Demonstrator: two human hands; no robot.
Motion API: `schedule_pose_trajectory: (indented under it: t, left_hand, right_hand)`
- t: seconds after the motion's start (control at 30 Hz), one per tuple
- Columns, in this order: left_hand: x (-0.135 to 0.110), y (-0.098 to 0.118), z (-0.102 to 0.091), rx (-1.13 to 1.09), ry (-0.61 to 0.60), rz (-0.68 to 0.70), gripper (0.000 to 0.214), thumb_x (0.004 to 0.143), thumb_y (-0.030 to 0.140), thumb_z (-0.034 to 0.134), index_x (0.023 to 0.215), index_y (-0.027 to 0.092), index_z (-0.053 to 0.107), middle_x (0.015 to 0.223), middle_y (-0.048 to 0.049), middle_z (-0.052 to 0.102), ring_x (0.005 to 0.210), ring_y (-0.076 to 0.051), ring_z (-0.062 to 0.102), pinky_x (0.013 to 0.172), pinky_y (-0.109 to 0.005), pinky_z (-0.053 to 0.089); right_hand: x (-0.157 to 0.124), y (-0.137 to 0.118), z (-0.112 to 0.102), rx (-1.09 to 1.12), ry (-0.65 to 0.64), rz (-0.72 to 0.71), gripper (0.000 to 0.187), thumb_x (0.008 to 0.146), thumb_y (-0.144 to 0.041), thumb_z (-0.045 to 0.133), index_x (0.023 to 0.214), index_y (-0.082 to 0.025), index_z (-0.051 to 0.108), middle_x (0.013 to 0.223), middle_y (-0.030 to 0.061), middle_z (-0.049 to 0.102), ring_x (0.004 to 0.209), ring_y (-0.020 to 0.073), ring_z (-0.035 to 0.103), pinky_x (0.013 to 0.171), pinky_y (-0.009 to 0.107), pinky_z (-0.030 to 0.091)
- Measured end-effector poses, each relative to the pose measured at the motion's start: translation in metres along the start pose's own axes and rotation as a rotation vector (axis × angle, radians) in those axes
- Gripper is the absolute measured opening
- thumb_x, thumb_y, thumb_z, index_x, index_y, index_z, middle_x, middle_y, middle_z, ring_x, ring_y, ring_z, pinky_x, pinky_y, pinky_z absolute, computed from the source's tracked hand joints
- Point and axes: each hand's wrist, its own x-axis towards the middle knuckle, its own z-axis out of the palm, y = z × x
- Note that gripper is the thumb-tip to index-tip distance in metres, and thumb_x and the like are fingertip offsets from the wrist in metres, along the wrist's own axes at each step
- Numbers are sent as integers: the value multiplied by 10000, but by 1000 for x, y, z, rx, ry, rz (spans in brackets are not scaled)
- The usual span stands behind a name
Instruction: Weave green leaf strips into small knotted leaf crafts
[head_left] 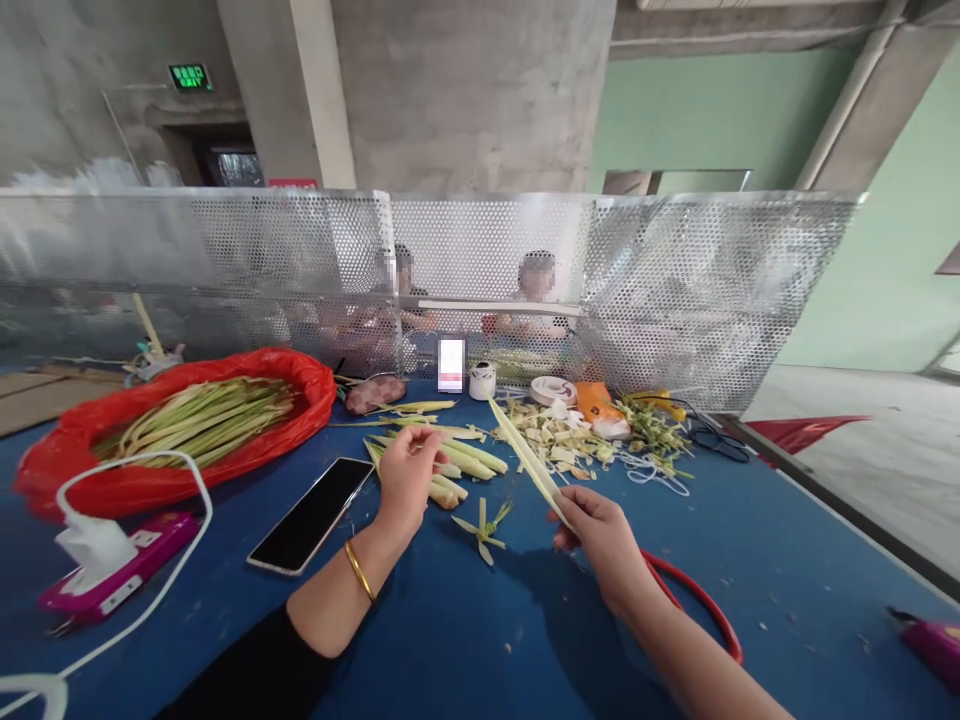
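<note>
My right hand (600, 535) is closed on the lower end of a long pale green leaf strip (525, 452) that slants up and away to the left. My left hand (407, 470), with a gold bangle on its wrist, reaches into a small pile of cut leaf strips (465, 458) on the blue table (480, 620); its fingers are curled over the strips. A small folded leaf piece (484, 527) lies between my hands. A black phone (311, 513) lies flat to the left of my left hand.
A red plastic bag (97, 470) holds many leaf strips (202, 415) at left. A pink power strip (112, 575) with a white charger sits at near left. Leaf scraps (562, 435), tape rolls and a standing phone (451, 364) line the perforated metal screen (675, 280). Two people sit behind it.
</note>
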Motion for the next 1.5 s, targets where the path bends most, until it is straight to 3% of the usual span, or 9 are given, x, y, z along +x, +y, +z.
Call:
schedule_pose_trajectory:
  t: [0.1,0.23,0.33,0.43,0.6,0.73,0.87,1.1,1.5]
  left_hand:
    - [15,-1,8,50,-5,27,190,712,348,638,777,184,568,702,7,636,527,-132,607,465,-221,425]
    - [32,4,43,116,-135,78,105,704,275,623,702,182,573,641,4,634,496,-132,593,496,-230,439]
    - [40,13,77,102,-339,109,64,700,229,617,741,183,634,710,-19,689,573,-156,632,545,-241,476]
    - [42,22,96,62,-534,117,244,650,162,652,883,219,692,871,-23,730,628,-166,641,560,-245,486]
    - [31,30,78,3,-715,43,210,748,279,603,907,205,719,802,-45,716,766,-203,674,575,-232,487]
    - [4,28,52,-23,-892,-117,263,679,305,668,883,155,738,828,-95,725,788,-223,687,594,-265,530]
    - [-14,21,38,-31,-676,-305,294,665,396,732,794,132,744,752,-86,718,649,-165,654,595,-258,531]
    - [-6,12,16,54,-462,-309,288,642,409,763,715,133,725,644,-65,696,528,-153,624,498,-242,487]
    - [100,-9,-52,517,-249,-178,297,607,407,781,702,149,666,600,-81,683,543,-226,646,508,-284,468]
  right_hand:
    - [-1,-5,0,109,2,20,307,684,-479,662,679,-177,608,545,-43,542,394,72,462,438,219,338]
    - [-3,-8,1,226,-21,53,322,661,-478,695,663,-170,602,501,-60,481,376,59,404,422,209,302]
    - [-2,-7,1,286,-35,59,351,663,-509,695,678,-167,612,466,-73,438,362,61,380,413,211,280]
    - [1,-5,0,316,-32,58,379,678,-543,679,707,-171,612,445,-92,388,345,57,340,410,213,261]
    - [3,-1,-1,290,-16,48,411,675,-582,676,710,-180,597,449,-94,379,349,60,307,413,220,247]
    - [-1,0,3,176,6,10,418,687,-588,676,656,-187,562,473,-73,433,389,70,347,433,223,255]
    - [-6,-2,8,100,-51,-12,402,654,-561,721,652,-182,589,495,-60,489,423,80,395,464,231,285]
    - [-12,-5,6,52,-144,11,381,650,-538,739,642,-180,608,559,-22,587,460,99,473,510,243,366]
    - [-3,7,3,17,-115,82,414,632,-570,725,765,-181,675,615,-10,609,479,113,519,501,253,380]
